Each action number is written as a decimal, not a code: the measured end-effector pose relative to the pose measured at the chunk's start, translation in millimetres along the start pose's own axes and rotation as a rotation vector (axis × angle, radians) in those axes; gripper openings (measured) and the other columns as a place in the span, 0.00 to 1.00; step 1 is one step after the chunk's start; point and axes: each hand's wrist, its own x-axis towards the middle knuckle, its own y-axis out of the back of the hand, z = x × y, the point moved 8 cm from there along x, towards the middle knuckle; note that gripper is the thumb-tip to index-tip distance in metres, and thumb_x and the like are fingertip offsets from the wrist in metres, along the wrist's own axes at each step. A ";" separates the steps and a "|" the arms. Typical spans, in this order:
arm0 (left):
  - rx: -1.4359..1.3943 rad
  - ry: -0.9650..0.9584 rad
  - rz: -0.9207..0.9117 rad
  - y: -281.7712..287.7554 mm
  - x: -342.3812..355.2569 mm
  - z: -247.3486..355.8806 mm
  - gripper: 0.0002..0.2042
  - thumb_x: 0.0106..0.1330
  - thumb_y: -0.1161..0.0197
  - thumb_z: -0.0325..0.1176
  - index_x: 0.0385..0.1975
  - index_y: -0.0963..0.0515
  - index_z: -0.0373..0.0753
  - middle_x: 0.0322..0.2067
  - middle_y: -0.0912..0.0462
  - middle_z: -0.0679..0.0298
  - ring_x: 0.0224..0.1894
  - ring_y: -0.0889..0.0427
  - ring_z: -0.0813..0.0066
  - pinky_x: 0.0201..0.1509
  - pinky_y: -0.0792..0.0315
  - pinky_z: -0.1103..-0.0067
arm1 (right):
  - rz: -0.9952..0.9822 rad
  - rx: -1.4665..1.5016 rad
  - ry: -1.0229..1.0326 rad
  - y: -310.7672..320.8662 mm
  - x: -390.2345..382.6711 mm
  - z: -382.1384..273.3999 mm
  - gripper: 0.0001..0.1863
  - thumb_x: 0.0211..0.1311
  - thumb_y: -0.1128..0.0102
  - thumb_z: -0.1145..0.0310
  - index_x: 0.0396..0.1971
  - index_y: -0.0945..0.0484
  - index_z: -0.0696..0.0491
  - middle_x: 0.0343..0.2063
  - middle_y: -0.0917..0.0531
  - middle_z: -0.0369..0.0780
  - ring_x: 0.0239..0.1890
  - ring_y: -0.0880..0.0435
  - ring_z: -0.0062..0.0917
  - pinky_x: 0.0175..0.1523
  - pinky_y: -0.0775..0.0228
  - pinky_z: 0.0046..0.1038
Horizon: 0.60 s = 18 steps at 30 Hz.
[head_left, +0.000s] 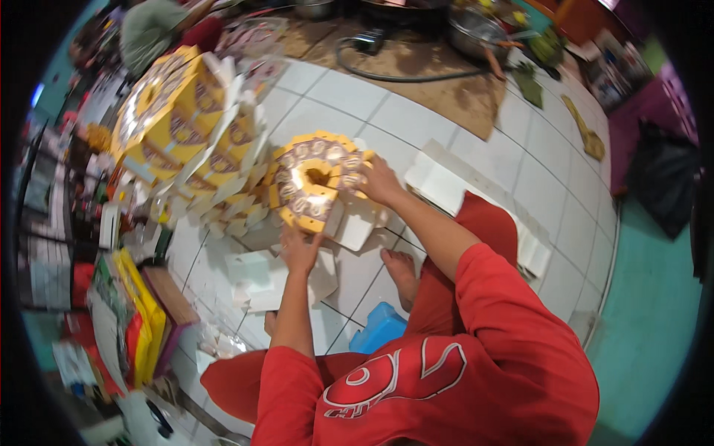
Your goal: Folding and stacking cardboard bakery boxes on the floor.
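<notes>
Ahead of me on the tiles, several yellow-and-brown printed cardboard boxes [305, 210] stand side by side in a ring with a small gap in the middle. My left hand [299, 253] grips the near end of this ring, thumb and fingers spread around a box's edge. On the ring's right side, my right hand [381, 182] curls its fingers against another box; part of those fingers is hidden. White unprinted flaps [354, 227] stick out below the boxes. More white folded card [256, 275] lies under and beside my left forearm.
A tall stack of similar yellow boxes [178, 123] rises at the left. White flat cartons [454, 182] lie to the right. A blue plastic stool [379, 327] is by my legs. Brown cardboard [446, 100], a hose [416, 77] and pots lie farther off; another person [152, 33] sits far left.
</notes>
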 end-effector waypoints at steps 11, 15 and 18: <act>0.186 0.144 -0.490 -77.9 -80.3 -138.1 0.38 0.48 0.43 0.57 0.58 0.44 0.44 0.55 0.39 0.49 0.58 0.42 0.50 0.59 0.47 0.62 | 0.512 0.446 0.107 259.3 -46.6 43.4 0.14 0.54 0.45 0.65 0.37 0.24 0.59 0.34 0.21 0.41 0.34 0.23 0.23 0.40 0.33 0.23; 0.434 0.037 -0.378 -68.3 -115.9 -155.2 0.45 0.38 0.31 0.46 0.59 0.48 0.49 0.57 0.44 0.53 0.58 0.44 0.47 0.56 0.42 0.56 | 0.157 0.612 -0.210 187.8 -88.8 57.1 0.15 0.54 0.45 0.66 0.39 0.26 0.60 0.32 0.22 0.36 0.35 0.26 0.18 0.41 0.34 0.22; 0.536 0.085 -0.280 -47.4 -128.4 -163.3 0.26 0.54 0.46 0.38 0.55 0.42 0.50 0.55 0.39 0.55 0.57 0.41 0.51 0.53 0.39 0.57 | -0.114 0.522 0.061 146.1 -112.0 -1.8 0.15 0.52 0.44 0.70 0.40 0.27 0.59 0.31 0.22 0.38 0.36 0.25 0.21 0.40 0.34 0.24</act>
